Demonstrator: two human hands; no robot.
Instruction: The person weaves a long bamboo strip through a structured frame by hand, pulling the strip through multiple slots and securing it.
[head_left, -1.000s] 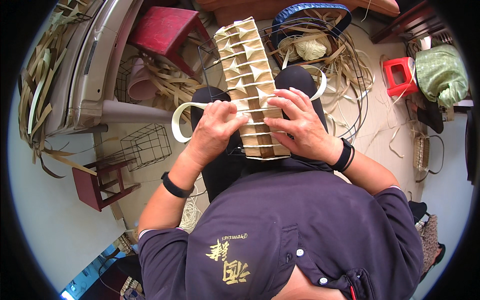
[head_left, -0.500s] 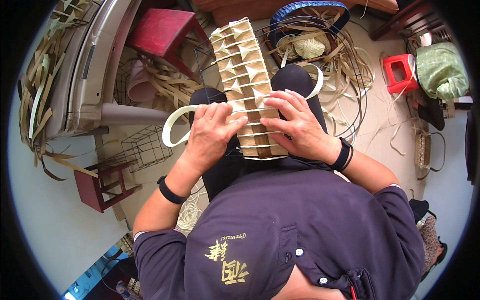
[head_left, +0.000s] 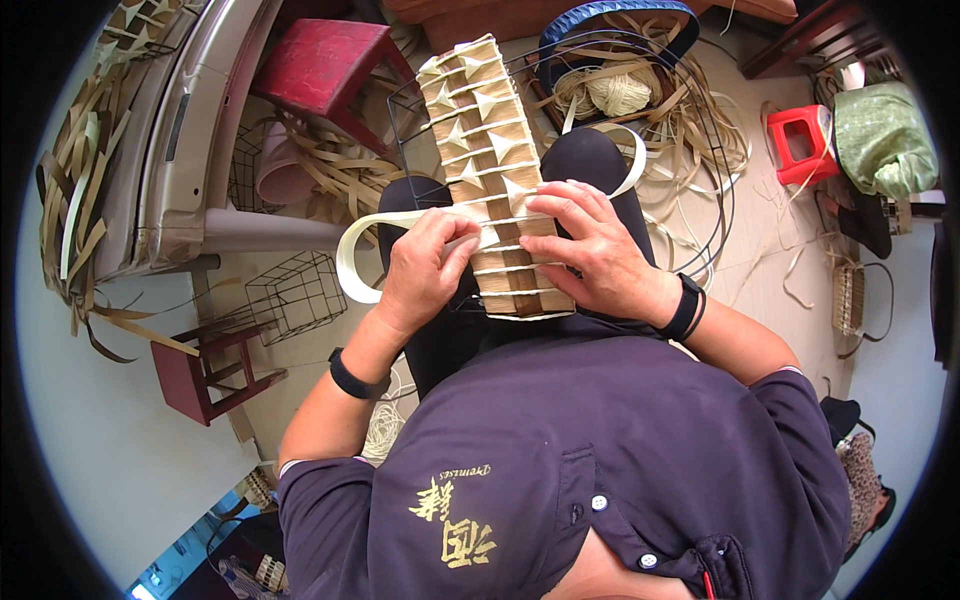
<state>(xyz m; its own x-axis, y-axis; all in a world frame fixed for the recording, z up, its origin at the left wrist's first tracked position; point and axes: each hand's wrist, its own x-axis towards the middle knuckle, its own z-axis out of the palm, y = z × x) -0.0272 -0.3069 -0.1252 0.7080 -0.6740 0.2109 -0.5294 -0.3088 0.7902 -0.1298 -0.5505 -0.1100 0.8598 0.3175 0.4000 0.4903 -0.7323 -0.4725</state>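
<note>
Across my lap stands a narrow woven basket (head_left: 487, 140) of tan strips on a wire frame. White cord crosses it in rungs, a brown band runs down its middle, and folded cream points line its upper half. My left hand (head_left: 428, 268) is curled at its left edge, pinching a flat cream strip (head_left: 352, 252) that loops out to the left. My right hand (head_left: 600, 250) grips the basket's right side, fingertips pressed on the weave near the lowest cream points. Another cream loop (head_left: 638, 165) sticks out above that hand. My fingers partly hide where the strip meets the weave.
A red stool (head_left: 322, 65) and loose tan strips (head_left: 345, 170) lie ahead left, near a wire basket frame (head_left: 295, 295). Ahead right are a ball of cream cord (head_left: 620, 92) and a blue-rimmed basket (head_left: 615, 12). A small red plastic stool (head_left: 795, 148) stands farther right.
My left hand has lifted a little and turned, its fingers curling tighter at the basket's edge. The left cream loop has shifted right and changed shape. My right hand stays in place.
</note>
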